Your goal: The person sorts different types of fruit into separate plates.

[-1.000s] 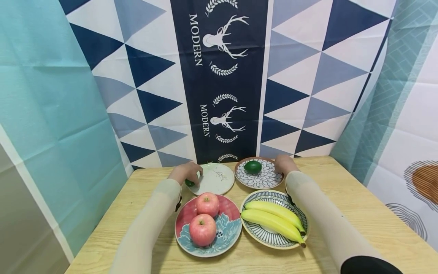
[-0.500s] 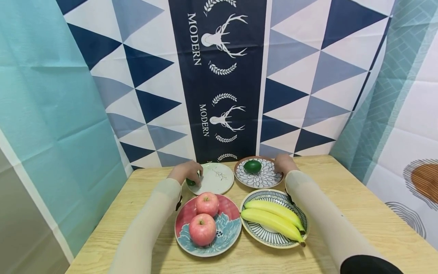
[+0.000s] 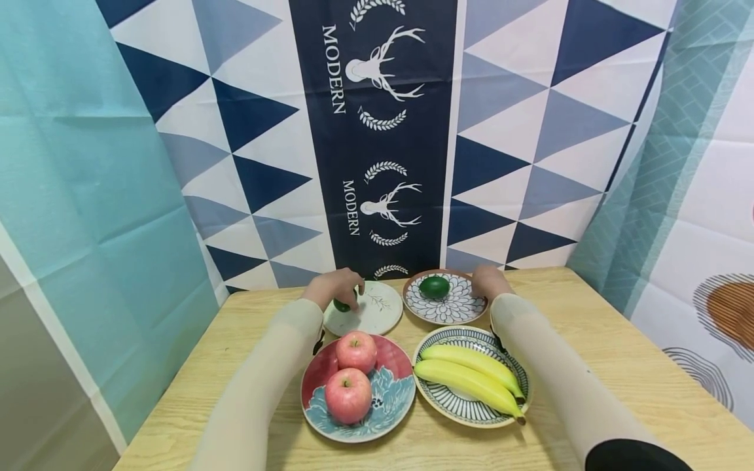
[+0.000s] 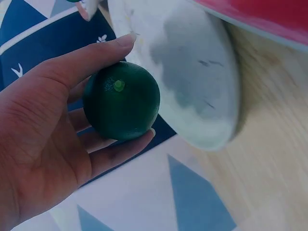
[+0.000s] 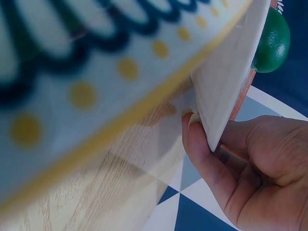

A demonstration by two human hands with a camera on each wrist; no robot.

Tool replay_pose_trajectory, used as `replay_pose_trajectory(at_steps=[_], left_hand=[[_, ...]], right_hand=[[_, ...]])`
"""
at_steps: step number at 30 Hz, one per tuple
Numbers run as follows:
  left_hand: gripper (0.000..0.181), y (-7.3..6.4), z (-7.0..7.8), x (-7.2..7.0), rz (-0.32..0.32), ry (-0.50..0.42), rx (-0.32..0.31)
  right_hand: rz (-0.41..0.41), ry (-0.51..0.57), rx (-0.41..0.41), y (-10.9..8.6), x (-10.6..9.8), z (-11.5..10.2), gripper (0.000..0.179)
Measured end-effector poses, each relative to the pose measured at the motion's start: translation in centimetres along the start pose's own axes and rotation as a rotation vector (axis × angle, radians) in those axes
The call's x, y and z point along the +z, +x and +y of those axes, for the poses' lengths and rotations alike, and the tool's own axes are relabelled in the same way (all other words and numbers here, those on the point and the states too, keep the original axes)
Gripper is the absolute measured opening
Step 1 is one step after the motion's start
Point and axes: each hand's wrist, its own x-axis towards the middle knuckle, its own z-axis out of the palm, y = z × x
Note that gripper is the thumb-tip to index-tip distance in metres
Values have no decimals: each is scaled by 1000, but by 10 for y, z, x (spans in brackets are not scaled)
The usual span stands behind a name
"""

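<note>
My left hand (image 3: 334, 288) is over the left part of the white plate with a twig print (image 3: 377, 317). It holds a smooth dark green fruit (image 4: 122, 103) with a small pale stem nub, thumb on one side and fingers on the other. At the back right, my right hand (image 3: 491, 282) pinches the rim of the brown-edged petal-patterned plate (image 3: 456, 311). Its thumb lies above the rim and its fingers (image 5: 197, 139) below, as the right wrist view shows. Another dark green fruit (image 3: 434, 288) rests on that plate.
Nearer the front, a red and blue flower plate (image 3: 391, 418) bears two apples (image 3: 349, 395). To its right, a striped shallow bowl (image 3: 438, 405) holds two bananas (image 3: 471, 386), one tip over the rim. A patterned curtain (image 3: 389, 131) hangs behind the wooden table (image 3: 206, 392).
My left hand has moved right and slightly up with the green fruit, from the white plate's left edge to farther over it. My right hand keeps its grip on the petal-patterned plate.
</note>
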Motion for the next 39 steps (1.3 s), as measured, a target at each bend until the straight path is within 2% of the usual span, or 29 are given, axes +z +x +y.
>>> replay_pose_trajectory(at_steps=[8,17,24,31,39], left_hand=[[49,7,23,-21,16,32,66],[53,20,62,-39,28,56,154],[47,31,91,-50,68,45,229],[53,44,113,-53,41,60,239],[48,60,129,-46,45,29,242]], right_hand=[[3,-3,-7,3,2,1,21],[1,27,-2,3,4,4,19],[1,24,-9,5,4,4,19],[3,13,-17,4,1,2,19],[-10,38,-20,7,4,5,17]])
